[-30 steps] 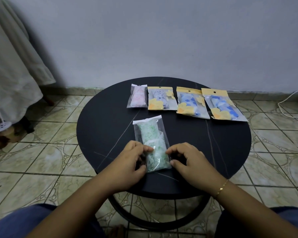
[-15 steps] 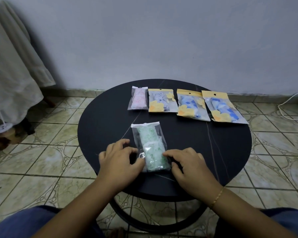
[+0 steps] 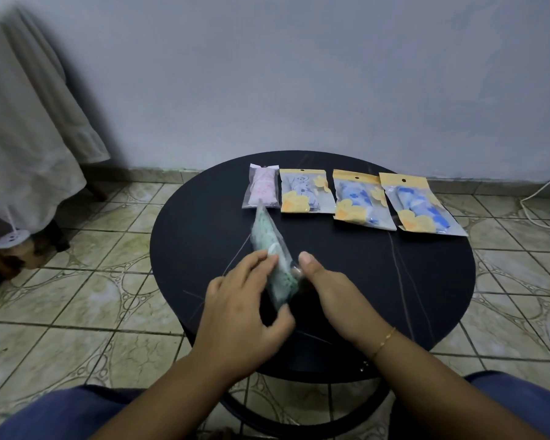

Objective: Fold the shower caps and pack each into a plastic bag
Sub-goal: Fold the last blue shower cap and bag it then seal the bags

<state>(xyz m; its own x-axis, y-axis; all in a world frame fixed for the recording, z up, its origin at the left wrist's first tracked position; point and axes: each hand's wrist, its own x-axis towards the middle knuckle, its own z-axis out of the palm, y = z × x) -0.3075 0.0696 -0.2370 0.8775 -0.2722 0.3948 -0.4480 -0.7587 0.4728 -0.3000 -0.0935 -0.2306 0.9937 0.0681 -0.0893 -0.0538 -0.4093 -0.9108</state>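
A clear plastic bag with a folded green shower cap [image 3: 269, 238] is lifted edge-on above the round black table [image 3: 191, 236], its far end pointing toward the back row. My left hand [image 3: 242, 300] grips the bag's near end from the left, fingers and thumb round it. My right hand [image 3: 327, 290] pinches the same bag from the right, thumb up. Along the table's far edge lie a pink cap in a clear bag [image 3: 261, 187] and three yellow-topped bags with blue-patterned caps [image 3: 307, 192], [image 3: 361, 201], [image 3: 418, 203].
Tiled floor surrounds the table. A beige cloth [image 3: 23, 128] hangs at the left over dark furniture. A white cable [image 3: 543, 198] lies on the floor at the right. A pale wall stands behind. My blue-clad knees sit at the bottom corners.
The green cap's bag lay flat on the table under both hands; now it is raised and turned on edge, tilted to the left, with both hands gripping its near end.
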